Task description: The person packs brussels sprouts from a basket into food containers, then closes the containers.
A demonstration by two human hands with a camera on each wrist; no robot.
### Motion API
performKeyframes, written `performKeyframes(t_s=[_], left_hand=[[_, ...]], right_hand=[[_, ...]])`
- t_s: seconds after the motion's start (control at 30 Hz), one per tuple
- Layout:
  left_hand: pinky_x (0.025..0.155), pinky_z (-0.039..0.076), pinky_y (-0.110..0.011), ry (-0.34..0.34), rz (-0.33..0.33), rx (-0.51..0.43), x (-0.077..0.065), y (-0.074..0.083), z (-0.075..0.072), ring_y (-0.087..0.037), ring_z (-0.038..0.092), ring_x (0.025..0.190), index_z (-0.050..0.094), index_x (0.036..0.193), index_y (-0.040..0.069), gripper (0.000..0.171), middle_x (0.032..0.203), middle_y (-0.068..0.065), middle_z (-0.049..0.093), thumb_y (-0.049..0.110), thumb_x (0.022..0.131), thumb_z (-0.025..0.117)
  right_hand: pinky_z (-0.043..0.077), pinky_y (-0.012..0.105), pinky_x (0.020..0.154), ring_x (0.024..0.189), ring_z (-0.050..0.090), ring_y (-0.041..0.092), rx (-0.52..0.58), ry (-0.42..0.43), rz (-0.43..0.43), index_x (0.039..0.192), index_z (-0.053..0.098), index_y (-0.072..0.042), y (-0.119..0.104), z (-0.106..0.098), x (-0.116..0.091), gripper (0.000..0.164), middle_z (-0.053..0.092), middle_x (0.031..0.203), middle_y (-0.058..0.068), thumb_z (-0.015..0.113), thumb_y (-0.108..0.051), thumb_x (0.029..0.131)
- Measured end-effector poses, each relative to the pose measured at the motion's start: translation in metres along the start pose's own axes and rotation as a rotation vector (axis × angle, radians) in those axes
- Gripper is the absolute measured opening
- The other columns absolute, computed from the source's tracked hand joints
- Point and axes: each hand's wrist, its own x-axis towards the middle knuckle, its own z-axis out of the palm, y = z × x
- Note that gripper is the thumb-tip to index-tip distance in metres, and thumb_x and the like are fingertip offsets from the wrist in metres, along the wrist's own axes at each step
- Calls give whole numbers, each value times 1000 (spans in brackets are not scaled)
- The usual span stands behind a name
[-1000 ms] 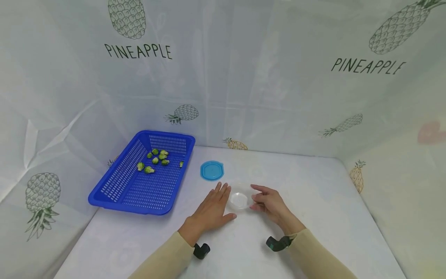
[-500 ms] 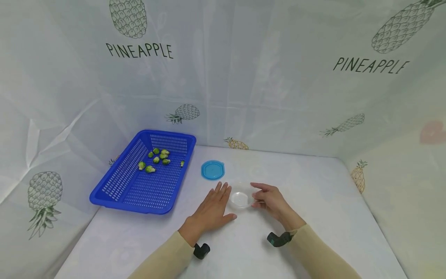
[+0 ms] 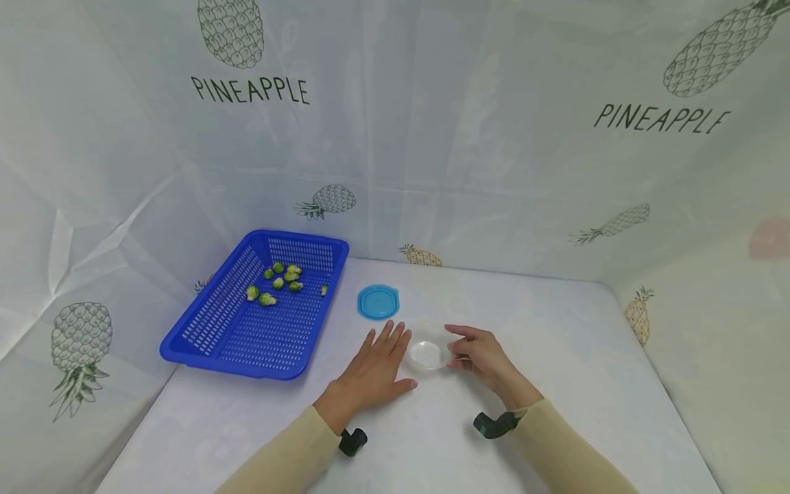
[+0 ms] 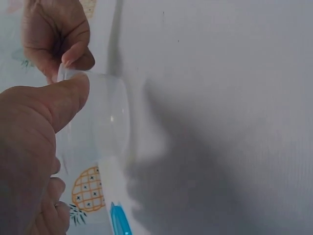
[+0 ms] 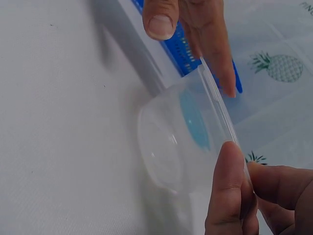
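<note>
A clear plastic tub (image 3: pixel 427 351) stands on the white table in front of me, its round mouth facing up. My right hand (image 3: pixel 484 360) pinches its rim on the right side, thumb against fingers, as the right wrist view shows at the tub's rim (image 5: pixel 222 110). On the other side, my left hand (image 3: pixel 376 367) lies alongside the tub with its fingers straight and thumb spread. Whether those fingers touch the wall I cannot tell. A blue lid (image 3: pixel 378 302) lies flat just beyond the left fingertips; its colour shows through the tub in the right wrist view.
To the left stands a blue slotted basket (image 3: pixel 247 370) with several Brussels sprouts (image 3: pixel 278 283) in its far half. A white sheet with printed pineapples (image 3: pixel 333 199) hangs behind the table and along both sides.
</note>
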Motion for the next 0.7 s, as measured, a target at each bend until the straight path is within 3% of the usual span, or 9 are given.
performKeyframes(t_s=[0.1, 0.2, 0.33, 0.47, 0.7], left_hand=[[130, 16, -60, 20, 23, 18, 0, -4, -8, -31, 9, 165, 23, 170, 18, 91, 178, -5, 17, 66, 100, 58], [128, 22, -61, 83, 57, -16, -3, -11, -23, -33, 15, 164, 30, 168, 23, 83, 176, -5, 22, 63, 101, 60], [124, 35, -57, 209, 104, -158, -9, -26, -53, -36, 32, 158, 43, 162, 23, 73, 171, -10, 34, 50, 100, 70], [118, 42, -58, 301, 83, -303, -15, -45, -84, -37, 42, 152, 54, 155, 21, 66, 166, -11, 43, 41, 97, 77], [110, 49, -62, 331, 14, -564, -23, -90, -126, -41, 50, 145, 56, 153, 17, 63, 165, -11, 42, 28, 96, 80]], right_hand=[[64, 30, 71, 69, 68, 18, 2, 2, -2, 149, 57, -2, 2, 0, 2, 53, 63, 95, 11, 65, 3, 97], [64, 30, 70, 68, 67, 17, 11, 2, -6, 149, 58, -1, 2, 0, 3, 53, 63, 94, 11, 65, 5, 96], [64, 30, 69, 68, 66, 17, 15, 4, -5, 148, 59, -1, 2, 0, 3, 53, 63, 95, 11, 65, 6, 96], [64, 30, 69, 69, 65, 18, 6, 9, -7, 147, 59, -2, 1, 0, 2, 52, 63, 96, 12, 65, 5, 96], [63, 30, 70, 72, 64, 19, -9, 14, 0, 147, 60, -2, -1, 0, 1, 51, 62, 98, 14, 66, 4, 96]])
